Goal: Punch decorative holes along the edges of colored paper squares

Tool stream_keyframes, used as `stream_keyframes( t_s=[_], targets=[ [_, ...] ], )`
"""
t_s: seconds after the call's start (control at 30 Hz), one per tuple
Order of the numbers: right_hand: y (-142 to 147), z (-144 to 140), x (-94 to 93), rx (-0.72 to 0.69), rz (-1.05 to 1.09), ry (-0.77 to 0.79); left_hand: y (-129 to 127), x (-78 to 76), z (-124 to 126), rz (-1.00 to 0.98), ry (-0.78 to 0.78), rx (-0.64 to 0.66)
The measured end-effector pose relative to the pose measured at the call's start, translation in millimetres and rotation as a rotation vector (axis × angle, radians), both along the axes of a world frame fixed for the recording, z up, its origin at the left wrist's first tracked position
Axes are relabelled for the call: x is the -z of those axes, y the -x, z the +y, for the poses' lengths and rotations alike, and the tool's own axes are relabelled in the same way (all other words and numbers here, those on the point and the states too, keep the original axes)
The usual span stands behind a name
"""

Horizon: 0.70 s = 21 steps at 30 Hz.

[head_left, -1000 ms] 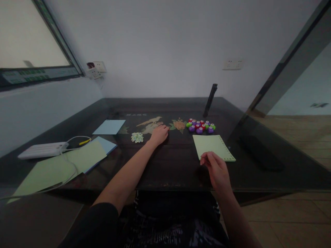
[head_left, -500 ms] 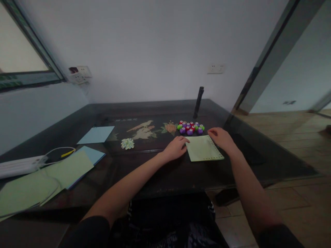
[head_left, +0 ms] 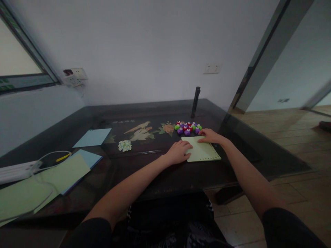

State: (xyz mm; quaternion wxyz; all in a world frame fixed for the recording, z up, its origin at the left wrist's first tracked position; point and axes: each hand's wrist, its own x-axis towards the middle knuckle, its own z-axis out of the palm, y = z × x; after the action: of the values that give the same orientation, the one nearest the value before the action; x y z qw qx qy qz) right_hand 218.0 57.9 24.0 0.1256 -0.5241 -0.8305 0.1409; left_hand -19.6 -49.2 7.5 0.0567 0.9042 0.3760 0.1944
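Note:
A pale green sheet of paper [head_left: 204, 151] with a row of punched holes along its near and right edges lies flat on the dark glass-topped table [head_left: 160, 172]. My left hand [head_left: 179, 152] rests on the sheet's left edge, fingers spread on it. My right hand [head_left: 210, 136] lies on the sheet's far edge, fingertips pointing left. Just beyond the sheet sits a cluster of several small red, purple and green punches [head_left: 188, 127]. A little heap of punched paper bits [head_left: 124, 145] lies to the left.
A blue sheet [head_left: 92, 137] lies at the left. Green and blue sheets [head_left: 62, 174] are stacked nearer, with a white power strip [head_left: 15, 171] and its cable beside them. A dark upright post [head_left: 195, 97] stands behind the punches. The table's right edge meets wooden floor.
My left hand slid right from the table's middle onto the green sheet's left edge. My right hand went from the sheet's near corner to its far edge. The view turned right.

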Motion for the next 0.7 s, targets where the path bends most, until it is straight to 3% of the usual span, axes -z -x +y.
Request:
stream_keyframes(
  t_s=[0.33, 0.5, 0.7],
  targets=[
    [2.4, -3.7, 0.4, 0.019, -0.188, -0.083, 2.5, -2.1, 1.9, 0.031, 0.007, 0.020],
    [2.3, -8.1, -2.8, 0.055, -0.045, -0.082, 2.2, -0.7, 1.2, 0.051, -0.005, 0.007],
    [-4.2, -20.2, -16.0, 0.093, 0.343, 0.099, 2.7, 0.6, 0.5, 0.055, -0.004, 0.001]
  ],
)
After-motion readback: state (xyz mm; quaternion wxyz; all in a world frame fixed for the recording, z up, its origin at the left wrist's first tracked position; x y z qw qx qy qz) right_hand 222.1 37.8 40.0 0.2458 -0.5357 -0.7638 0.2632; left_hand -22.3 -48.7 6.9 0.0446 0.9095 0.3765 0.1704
